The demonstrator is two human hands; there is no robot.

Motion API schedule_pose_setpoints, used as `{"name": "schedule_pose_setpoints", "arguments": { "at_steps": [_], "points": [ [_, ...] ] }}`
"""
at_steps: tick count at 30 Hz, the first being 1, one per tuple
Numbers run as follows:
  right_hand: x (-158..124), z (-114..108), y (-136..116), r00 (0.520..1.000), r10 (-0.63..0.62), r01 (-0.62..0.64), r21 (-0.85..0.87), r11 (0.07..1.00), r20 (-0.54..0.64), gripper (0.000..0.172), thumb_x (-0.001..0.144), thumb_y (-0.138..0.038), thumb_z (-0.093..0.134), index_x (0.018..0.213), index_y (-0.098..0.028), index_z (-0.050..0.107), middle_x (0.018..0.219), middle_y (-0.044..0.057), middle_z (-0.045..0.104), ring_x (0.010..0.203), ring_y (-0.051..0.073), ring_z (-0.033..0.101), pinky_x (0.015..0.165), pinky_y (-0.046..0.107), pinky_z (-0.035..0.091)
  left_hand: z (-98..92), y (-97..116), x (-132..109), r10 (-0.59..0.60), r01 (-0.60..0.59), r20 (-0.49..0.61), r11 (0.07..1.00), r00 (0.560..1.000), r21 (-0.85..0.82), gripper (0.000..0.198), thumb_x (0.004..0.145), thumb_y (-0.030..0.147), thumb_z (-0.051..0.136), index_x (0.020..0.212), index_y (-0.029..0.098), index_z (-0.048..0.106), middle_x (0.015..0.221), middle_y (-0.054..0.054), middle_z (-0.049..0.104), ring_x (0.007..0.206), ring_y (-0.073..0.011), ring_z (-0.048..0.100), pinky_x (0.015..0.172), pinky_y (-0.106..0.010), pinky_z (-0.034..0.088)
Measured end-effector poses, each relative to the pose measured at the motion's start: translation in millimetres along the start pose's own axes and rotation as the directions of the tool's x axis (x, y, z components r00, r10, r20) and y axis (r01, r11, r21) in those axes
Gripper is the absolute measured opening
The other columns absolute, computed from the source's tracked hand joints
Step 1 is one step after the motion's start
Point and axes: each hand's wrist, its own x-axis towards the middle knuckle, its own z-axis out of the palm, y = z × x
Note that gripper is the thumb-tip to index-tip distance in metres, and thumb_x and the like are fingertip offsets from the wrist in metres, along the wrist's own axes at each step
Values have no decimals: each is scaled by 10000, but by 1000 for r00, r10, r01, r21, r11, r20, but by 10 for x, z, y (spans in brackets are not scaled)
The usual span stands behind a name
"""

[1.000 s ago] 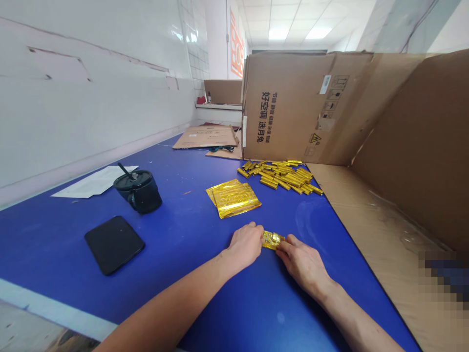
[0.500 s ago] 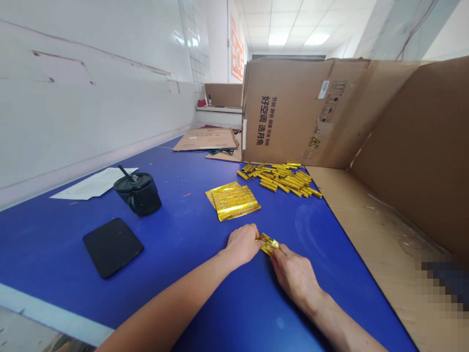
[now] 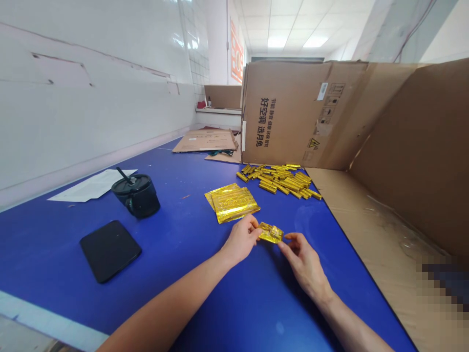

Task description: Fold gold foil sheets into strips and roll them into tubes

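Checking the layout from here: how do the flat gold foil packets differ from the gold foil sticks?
The gold foil packets are wide and flat, while the gold foil sticks are narrow bars. The packets overlap in one small stack; the sticks lie in a loose heap. The sticks sit nearer the cardboard box. Both are shiny gold and lie on the blue table.

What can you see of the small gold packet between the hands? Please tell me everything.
The small gold packet is shiny, crinkled foil, folded into a short shape, held low over the blue table. Its left end meets the left hand; the right hand is close by its right end, apparently not touching.
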Motion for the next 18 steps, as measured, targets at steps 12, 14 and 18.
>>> {"name": "schedule_pose_setpoints", "arguments": {
  "at_steps": [12, 14, 18],
  "points": [
    [11, -11, -65, 940, 126, -294, 567, 770, 317, 349, 722, -483, 505, 660, -140, 514, 435, -55, 468, 319, 35, 310, 344, 180, 182, 75, 64, -53, -19, 27, 23, 896, 1000, -443, 162, 728, 270, 509, 828, 148, 472, 545, 49, 498, 411, -62, 476, 390, -160, 362],
    [11, 19, -51, 956, 115, -257, 581, 772, 271, 357, 708, -499, 514, 665, -145, 514, 442, -53, 471, 322, 39, 311, 347, 185, 195, 79, 54, -39, -93, 124, 87, 872, 992, -473, 186, 732, 315, 506, 792, 142, 476, 517, 41, 510, 370, -60, 461, 345, -152, 335],
    [8, 52, -48, 974, 97, -198, 565, 801, 204, 384, 680, -535, 526, 651, -153, 501, 450, -49, 474, 327, 44, 323, 348, 191, 218, 79, 25, -25, -171, 254, 207, 830, 963, -497, 253, 748, 373, 477, 652, 142, 439, 483, 13, 531, 345, -67, 472, 310, -144, 312]
  ]
}}
